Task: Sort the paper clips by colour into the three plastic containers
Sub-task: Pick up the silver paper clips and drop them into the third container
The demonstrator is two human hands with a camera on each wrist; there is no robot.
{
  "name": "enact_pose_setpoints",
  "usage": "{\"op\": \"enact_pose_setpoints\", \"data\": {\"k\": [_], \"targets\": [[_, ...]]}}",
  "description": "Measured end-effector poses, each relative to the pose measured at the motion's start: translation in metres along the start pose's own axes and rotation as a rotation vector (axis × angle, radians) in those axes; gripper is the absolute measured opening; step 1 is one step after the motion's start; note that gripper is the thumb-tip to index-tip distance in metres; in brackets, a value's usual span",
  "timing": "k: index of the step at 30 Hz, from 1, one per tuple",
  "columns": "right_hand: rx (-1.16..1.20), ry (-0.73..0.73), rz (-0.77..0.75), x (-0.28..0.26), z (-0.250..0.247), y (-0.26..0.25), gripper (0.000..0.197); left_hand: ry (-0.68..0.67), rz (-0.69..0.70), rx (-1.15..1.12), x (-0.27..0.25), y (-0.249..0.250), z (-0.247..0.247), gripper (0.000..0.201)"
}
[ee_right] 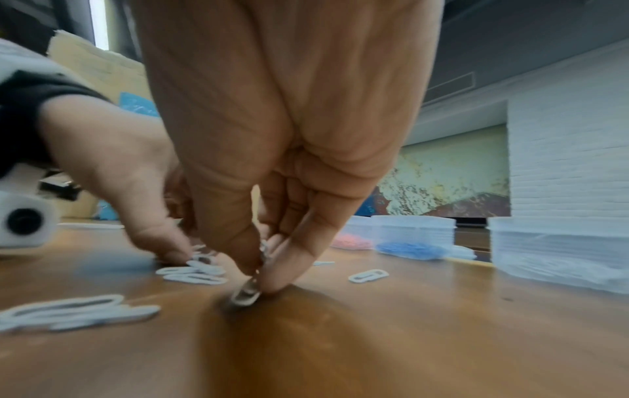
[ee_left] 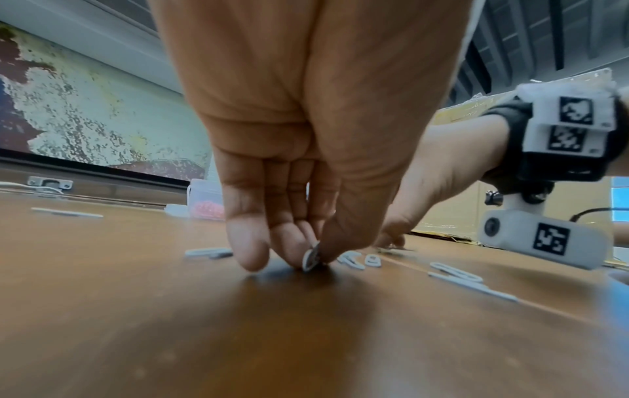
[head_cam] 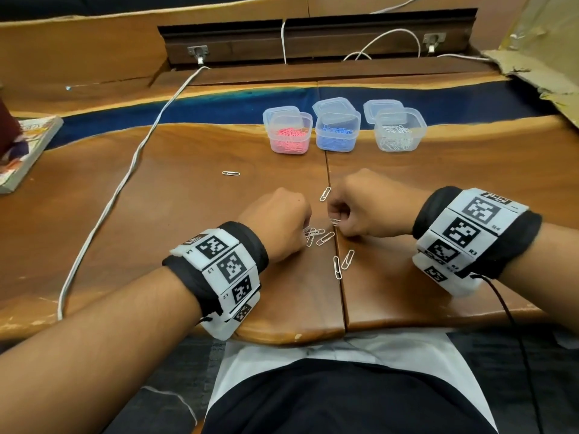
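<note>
From the head camera, a person sits at a wooden table (head_cam: 156,198) with both forearms reaching forward, each wrist wrapped in a band of black-and-white markers. The left hand (head_cam: 279,223) and right hand (head_cam: 366,208) are close together near the table's middle seam, fingers curled down onto a small scatter of white paper clips (head_cam: 316,236). Two more clips lie side by side just nearer the person (head_cam: 341,263), one lies just beyond the hands (head_cam: 325,193), and a stray clip (head_cam: 231,173) lies apart to the left. Further back stand three clear plastic containers in a row, lids open behind them: the pink container (head_cam: 289,134) holds pink clips, the blue container (head_cam: 336,131) holds blue clips, and the white container (head_cam: 398,133) holds white clips. A white cable (head_cam: 125,180) runs across the table on the left, and a book (head_cam: 25,148) lies at the left edge.

From the left wrist camera, the left hand's fingers and thumb point down to the table and pinch a white clip (ee_left: 311,258) on its edge against the wood. The right hand (ee_left: 439,175) is just beside it.

From the right wrist camera, the right hand's thumb and forefinger pinch another white clip (ee_right: 246,293) tilted against the table. Its other fingers are curled in.
</note>
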State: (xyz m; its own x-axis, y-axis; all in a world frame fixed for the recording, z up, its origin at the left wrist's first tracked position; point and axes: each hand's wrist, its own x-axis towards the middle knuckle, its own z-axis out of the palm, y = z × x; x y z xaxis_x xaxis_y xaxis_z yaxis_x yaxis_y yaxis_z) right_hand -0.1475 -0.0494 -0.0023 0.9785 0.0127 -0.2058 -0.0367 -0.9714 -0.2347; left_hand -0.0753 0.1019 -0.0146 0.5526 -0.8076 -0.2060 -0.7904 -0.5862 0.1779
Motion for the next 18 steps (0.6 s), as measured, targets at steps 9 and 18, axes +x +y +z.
{"op": "enact_pose_setpoints", "data": {"k": [9,18], "targets": [[0.421,0.084,0.111,0.006,-0.036,0.049,0.008,-0.025,-0.004,-0.079,0.004,-0.014,-0.003,0.01],[0.024,0.325,0.336,0.055,-0.099,0.149,0.01,0.124,0.076,-0.094,0.044,0.015,-0.076,0.01]]}}
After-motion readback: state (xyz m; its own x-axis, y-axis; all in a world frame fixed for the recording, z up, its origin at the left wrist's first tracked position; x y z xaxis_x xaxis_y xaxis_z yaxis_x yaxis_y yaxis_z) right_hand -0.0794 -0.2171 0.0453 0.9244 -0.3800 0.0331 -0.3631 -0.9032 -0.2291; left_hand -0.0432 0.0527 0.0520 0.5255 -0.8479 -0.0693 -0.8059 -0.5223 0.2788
